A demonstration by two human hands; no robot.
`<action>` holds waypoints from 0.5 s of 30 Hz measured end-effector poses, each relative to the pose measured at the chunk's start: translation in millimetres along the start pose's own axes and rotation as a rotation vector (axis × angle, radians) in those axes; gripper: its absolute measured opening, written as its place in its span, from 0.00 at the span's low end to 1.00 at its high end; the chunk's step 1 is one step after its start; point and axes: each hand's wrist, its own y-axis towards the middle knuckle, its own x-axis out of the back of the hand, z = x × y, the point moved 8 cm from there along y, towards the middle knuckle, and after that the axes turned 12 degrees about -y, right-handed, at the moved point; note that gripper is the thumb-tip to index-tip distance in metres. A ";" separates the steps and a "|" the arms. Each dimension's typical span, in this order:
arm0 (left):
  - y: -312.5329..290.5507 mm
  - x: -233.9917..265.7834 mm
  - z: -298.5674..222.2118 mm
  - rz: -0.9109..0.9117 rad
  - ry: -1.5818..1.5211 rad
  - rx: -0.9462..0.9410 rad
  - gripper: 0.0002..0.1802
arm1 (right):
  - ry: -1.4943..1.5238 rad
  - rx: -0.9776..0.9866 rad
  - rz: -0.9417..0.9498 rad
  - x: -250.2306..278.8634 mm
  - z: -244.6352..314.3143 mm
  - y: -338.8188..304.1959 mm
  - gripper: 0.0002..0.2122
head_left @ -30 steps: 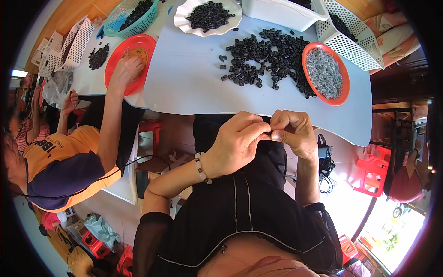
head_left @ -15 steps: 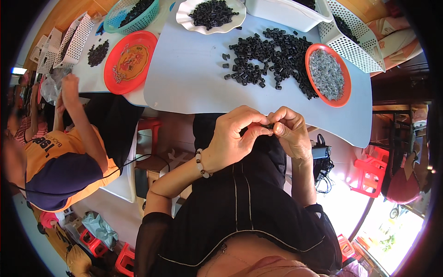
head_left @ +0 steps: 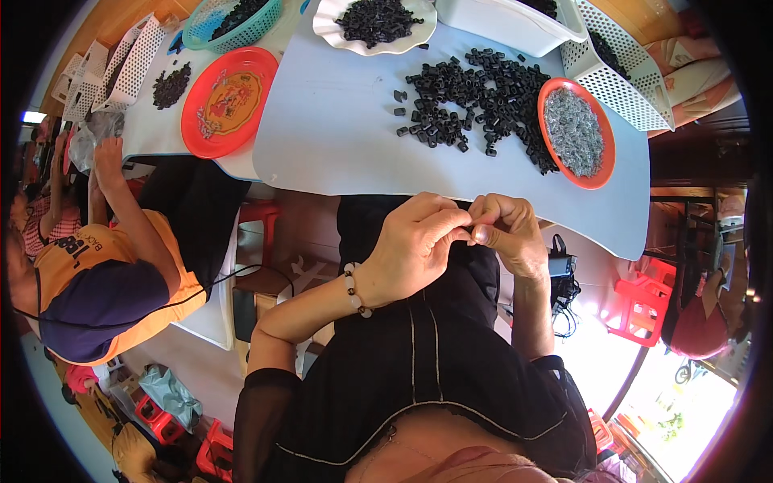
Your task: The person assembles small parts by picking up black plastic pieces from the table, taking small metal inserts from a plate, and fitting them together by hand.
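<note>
My left hand [head_left: 412, 245] and my right hand [head_left: 509, 233] meet in front of my chest, just off the table's near edge. Their fingertips pinch together on a small black plastic piece [head_left: 469, 229], mostly covered by the fingers. Beyond them, a loose heap of small black plastic pieces [head_left: 483, 101] lies on the light blue table [head_left: 338, 129]. At the heap's right edge sits an orange-red bowl [head_left: 605, 161] full of small clear plastic parts [head_left: 573, 129]. A white scalloped plate [head_left: 324, 28] at the back holds more black pieces.
A white tub [head_left: 515, 28] and a perforated white basket [head_left: 644, 88] stand at the back right. On the adjoining left table are a red plate [head_left: 262, 76] and a teal basket [head_left: 233, 39]. A co-worker in a yellow shirt [head_left: 121, 258] sits left. Red stools [head_left: 642, 302] stand right.
My fingertips have closed further over the small black piece, which now shows less. My left hand has tilted slightly. At left, the co-worker's raised hand has shifted a little lower.
</note>
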 end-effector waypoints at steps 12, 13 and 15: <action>-5.3 5.6 15.3 0.004 -0.194 0.150 0.07 | 0.031 0.000 -0.062 -1.9 -2.9 -2.2 0.09; -6.5 5.2 18.7 0.006 -0.214 0.180 0.07 | -0.008 0.005 -0.077 -1.1 -0.8 -1.9 0.09; -9.4 4.5 25.1 0.007 -0.234 0.210 0.07 | 0.015 0.005 -0.105 -2.2 -0.6 -2.5 0.08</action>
